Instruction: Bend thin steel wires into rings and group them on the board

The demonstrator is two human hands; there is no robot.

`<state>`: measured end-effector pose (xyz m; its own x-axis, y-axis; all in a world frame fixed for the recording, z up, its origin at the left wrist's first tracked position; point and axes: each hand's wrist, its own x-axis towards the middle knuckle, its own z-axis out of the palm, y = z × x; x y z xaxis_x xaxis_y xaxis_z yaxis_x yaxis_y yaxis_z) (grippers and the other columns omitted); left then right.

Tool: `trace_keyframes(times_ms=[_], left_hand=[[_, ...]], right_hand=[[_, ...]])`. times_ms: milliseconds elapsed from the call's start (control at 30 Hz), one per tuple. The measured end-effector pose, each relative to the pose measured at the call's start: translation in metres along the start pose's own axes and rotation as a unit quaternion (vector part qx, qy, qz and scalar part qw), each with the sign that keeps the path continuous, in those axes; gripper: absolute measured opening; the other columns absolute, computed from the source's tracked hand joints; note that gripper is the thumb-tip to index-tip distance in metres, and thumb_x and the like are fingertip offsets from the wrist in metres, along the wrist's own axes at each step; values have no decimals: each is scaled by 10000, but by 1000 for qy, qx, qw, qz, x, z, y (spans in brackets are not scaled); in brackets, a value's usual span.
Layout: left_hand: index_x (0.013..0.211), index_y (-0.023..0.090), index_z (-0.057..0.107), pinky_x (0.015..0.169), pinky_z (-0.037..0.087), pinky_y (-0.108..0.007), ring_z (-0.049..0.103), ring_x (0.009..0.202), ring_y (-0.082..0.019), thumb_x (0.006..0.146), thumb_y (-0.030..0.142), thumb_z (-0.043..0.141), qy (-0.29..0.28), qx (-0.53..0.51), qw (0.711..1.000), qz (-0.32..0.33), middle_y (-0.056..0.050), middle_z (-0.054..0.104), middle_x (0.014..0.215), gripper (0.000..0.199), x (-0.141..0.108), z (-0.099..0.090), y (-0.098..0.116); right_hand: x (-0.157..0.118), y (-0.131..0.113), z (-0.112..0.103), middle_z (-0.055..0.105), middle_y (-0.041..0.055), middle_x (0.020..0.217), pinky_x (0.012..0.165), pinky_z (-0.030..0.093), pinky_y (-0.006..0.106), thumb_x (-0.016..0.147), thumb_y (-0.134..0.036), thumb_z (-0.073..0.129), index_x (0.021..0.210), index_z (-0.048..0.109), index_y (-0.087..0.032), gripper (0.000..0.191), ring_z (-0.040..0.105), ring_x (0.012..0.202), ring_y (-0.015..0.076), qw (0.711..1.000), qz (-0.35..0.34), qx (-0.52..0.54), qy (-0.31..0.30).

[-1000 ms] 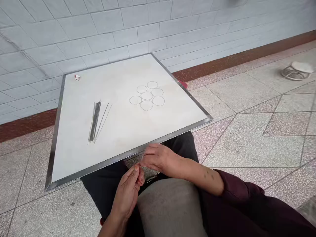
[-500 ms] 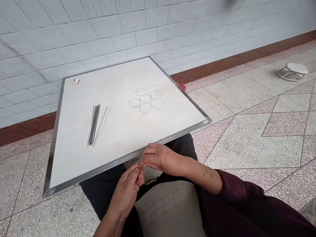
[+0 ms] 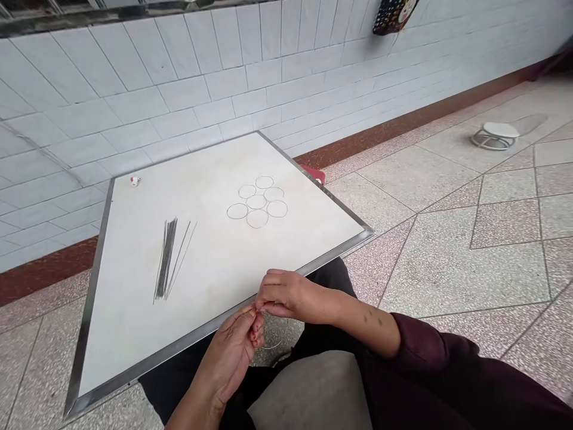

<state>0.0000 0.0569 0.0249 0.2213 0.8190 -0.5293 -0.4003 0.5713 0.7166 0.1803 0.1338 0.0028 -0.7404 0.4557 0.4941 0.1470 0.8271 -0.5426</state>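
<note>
My left hand (image 3: 235,343) and my right hand (image 3: 286,294) meet at the table's near edge, both closed with fingertips pinched together. Between them they hold a thin wire (image 3: 276,345), bent into a loop that hangs below the fingers over my lap. Its ends are hidden in the pinch. On the white table (image 3: 215,269) lie several wire rings (image 3: 256,202), grouped side by side like a flower. To their left rests a bundle of straight dark wires (image 3: 166,260), with a couple of loose wires (image 3: 181,260) fanned out beside it.
A small red-and-white object (image 3: 135,181) sits at the table's far left corner. Metal trim (image 3: 331,255) edges the table, which stands by a tiled wall (image 3: 179,77). Something red (image 3: 314,174) shows behind its right edge. A low round stool (image 3: 496,136) is on the floor to the right.
My view has tilted up, so the table and rings sit lower in the picture. Both hands stay pinched on the wire, with only slight shifts of the fingers.
</note>
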Motion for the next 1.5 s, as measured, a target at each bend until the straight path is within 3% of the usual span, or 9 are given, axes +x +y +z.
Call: trace_keyframes(times_ms=[200, 367, 667, 933, 1067, 1133, 1233, 1300, 1500], left_hand=[[878, 153, 720, 664, 425, -220, 474, 713, -113, 784, 274, 784, -4, 1, 1000, 1, -11, 566, 771, 167, 12, 2, 12], [904, 164, 718, 820, 475, -333, 584, 852, -194, 751, 381, 805, 1, 41, 999, -6, -69, 670, 864, 280, 17, 2, 22], [838, 155, 734, 681, 411, -259, 525, 706, -138, 748, 425, 807, -5, 78, 997, -9, -34, 625, 758, 294, 17, 2, 24], [860, 133, 756, 603, 409, -242, 553, 674, -128, 712, 278, 841, -62, 24, 994, -86, -53, 647, 778, 224, 18, -3, 25], [784, 137, 755, 636, 454, -230, 561, 666, -114, 670, 213, 866, -39, -42, 997, -55, -30, 642, 733, 176, 16, -4, 18], [742, 155, 742, 683, 483, -235, 563, 676, -110, 669, 192, 864, -22, -95, 995, -16, -12, 635, 726, 147, 14, -1, 14], [713, 175, 724, 729, 513, -256, 570, 710, -120, 704, 197, 840, -8, -155, 987, 34, 1, 626, 745, 118, 11, 6, 7], [719, 179, 725, 716, 523, -258, 582, 742, -134, 705, 213, 842, -2, -177, 983, 52, -3, 629, 776, 123, 10, 11, 3], [676, 168, 715, 686, 527, -232, 579, 759, -134, 710, 255, 852, 1, -178, 979, 97, -7, 591, 767, 165, 10, 19, -4]], right_hand=[[10, 14, -8, 638, 21, 802, 749, 476, 271, 926, -150, 574, 902, 610, -168, 47, 547, 773, 147, 999, -25, -34, 0], [17, 22, -17, 644, 23, 836, 757, 458, 269, 948, -210, 593, 931, 615, -173, 46, 523, 797, 153, 999, -36, -25, -9], [23, 25, -32, 618, 23, 827, 790, 445, 267, 958, -220, 605, 927, 628, -177, 58, 520, 803, 148, 998, -47, 5, -51], [27, 20, -43, 610, 14, 839, 787, 462, 228, 976, -211, 588, 916, 641, -190, 83, 540, 849, 128, 985, -61, 116, -115], [26, 12, -45, 622, 35, 888, 794, 484, 244, 981, -245, 591, 993, 658, -175, 98, 564, 891, 139, 987, -18, 137, -82], [23, 7, -42, 636, 61, 988, 847, 498, 276, 951, -302, 644, 1113, 637, -169, 210, 574, 968, 158, 989, 29, 143, -36], [18, -1, -35, 597, 110, 1228, 969, 486, 357, 751, -418, 838, 1339, 496, -188, 718, 540, 1157, 224, 985, 81, 151, -11], [15, -6, -29, 567, 122, 1287, 1010, 467, 393, 603, -436, 921, 1376, 437, -200, 943, 522, 1199, 254, 986, 98, 137, -3], [15, -16, -19, 581, 118, 1242, 1000, 469, 391, 611, -321, 922, 1269, 477, -186, 806, 550, 1152, 250, 987, 132, 89, 30]])
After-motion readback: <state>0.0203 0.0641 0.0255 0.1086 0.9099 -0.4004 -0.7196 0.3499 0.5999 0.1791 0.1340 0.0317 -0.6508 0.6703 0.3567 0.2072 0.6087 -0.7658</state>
